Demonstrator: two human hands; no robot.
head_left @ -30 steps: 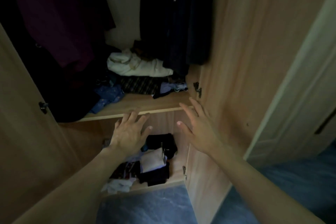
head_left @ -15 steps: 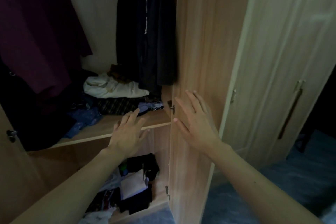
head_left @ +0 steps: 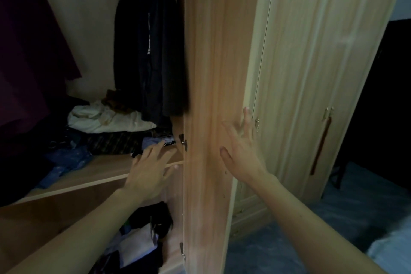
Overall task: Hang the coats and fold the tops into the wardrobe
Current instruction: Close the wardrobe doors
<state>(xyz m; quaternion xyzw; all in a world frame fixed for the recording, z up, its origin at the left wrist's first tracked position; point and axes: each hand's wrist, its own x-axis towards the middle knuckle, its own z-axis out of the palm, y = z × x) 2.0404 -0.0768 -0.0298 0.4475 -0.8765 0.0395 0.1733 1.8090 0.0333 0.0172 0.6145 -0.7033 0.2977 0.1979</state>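
Note:
The wardrobe stands open in front of me. A dark coat [head_left: 149, 46] hangs at its right side and a maroon garment [head_left: 29, 35] hangs at the left. On the wooden shelf [head_left: 93, 173] lies a heap of tops, with a white top [head_left: 106, 121] uppermost. More folded clothes [head_left: 140, 242] sit in the lower compartment. My left hand [head_left: 149, 169] hovers open over the shelf's front edge, holding nothing. My right hand [head_left: 240, 151] is open, fingers spread, against the inner face of the right wardrobe door [head_left: 209, 95].
A second, paler wardrobe [head_left: 311, 73] with a long brown handle [head_left: 320, 147] stands to the right. A hinge [head_left: 183, 141] sits on the door's inner edge. Blue-grey floor [head_left: 289, 240] lies below, and something pale [head_left: 393, 249] shows at the lower right corner.
The view has swung to the right and up. My right hand has slid further right across the door, which now stands edge-on to me. My left hand stays near the shelf edge.

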